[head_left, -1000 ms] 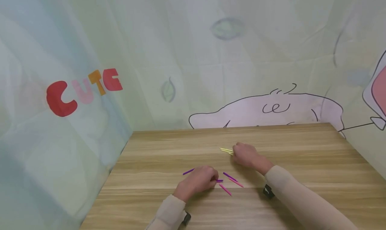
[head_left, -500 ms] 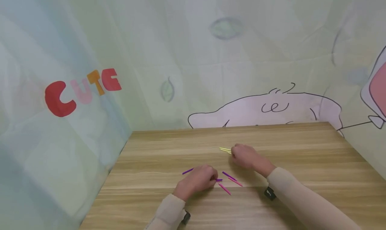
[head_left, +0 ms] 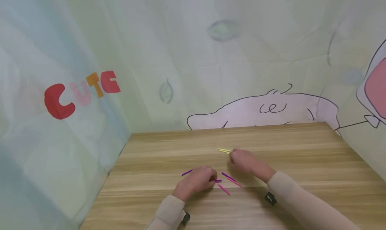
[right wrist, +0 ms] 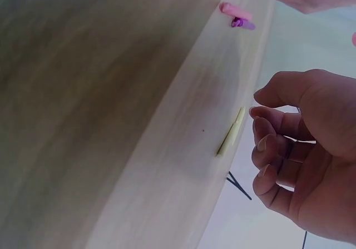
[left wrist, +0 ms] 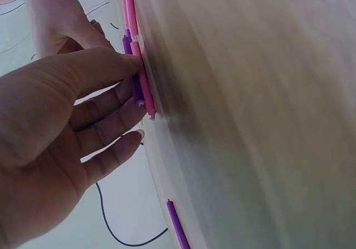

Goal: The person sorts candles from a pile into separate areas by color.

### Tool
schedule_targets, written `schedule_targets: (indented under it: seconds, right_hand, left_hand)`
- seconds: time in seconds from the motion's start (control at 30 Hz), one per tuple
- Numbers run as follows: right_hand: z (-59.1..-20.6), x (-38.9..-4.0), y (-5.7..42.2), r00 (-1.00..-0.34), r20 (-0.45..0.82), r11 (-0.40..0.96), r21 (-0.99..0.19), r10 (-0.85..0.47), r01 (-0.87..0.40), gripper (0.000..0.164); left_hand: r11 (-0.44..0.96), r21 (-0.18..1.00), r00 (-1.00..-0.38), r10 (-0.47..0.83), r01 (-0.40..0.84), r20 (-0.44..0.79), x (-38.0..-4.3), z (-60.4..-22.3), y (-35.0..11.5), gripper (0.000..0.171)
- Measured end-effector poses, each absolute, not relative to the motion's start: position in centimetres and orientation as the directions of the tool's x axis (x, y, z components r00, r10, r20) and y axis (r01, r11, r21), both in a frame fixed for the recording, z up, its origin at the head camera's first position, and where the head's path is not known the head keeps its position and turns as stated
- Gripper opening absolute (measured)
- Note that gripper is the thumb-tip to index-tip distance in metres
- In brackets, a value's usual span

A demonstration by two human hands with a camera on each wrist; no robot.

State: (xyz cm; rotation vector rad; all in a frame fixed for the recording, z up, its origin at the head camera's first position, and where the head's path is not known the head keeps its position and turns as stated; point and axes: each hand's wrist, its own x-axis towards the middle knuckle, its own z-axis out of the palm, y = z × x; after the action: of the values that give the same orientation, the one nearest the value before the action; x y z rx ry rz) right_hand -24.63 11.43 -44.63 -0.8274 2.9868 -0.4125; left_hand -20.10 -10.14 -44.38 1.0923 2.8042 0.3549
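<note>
you have three purple sticks (head_left: 228,176), three pink sticks (head_left: 224,189), at least two yellow sticks (head_left: 224,150) (exact count unclear), two hands (head_left: 196,180), one wooden tabletop (head_left: 144,176)

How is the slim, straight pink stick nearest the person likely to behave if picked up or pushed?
The pink stick is probably stiff, as it looks straight along its length. It is likely light, being so slender. Pushed sideways, it may roll, since it lies unheld on the flat wood-grain table.

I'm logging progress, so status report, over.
Left grip pinching purple stick and pink stick. Right grip by yellow sticks, holding none. Possible snag: loose purple stick between them.
</note>
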Motion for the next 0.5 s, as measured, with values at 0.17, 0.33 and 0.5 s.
schedule_targets:
  seconds: [0.17,0.33,0.5]
  right_hand:
    - [-44.6,-24.1,11.4,-0.840,0.086,0.808,-0.238,-0.536,-0.540,0.016]
    - [-44.8,-23.9,11.4,-0.827,0.092,0.798,-0.223,-0.555,-0.560,0.017]
    - [-45.0,-23.4,11.4,-0.813,0.101,0.775,-0.255,-0.573,-0.578,0.017]
  left_hand:
    - [0.708,0.263,-0.731,0.682,0.656,-0.011,-20.2,-44.6,-10.2,0.019]
    - [0.705,0.276,-0.730,0.683,0.653,-0.017,-20.4,-44.8,-10.4,0.020]
    - [0.697,0.272,-0.722,0.692,0.663,-0.013,-20.4,-44.8,-10.5,0.019]
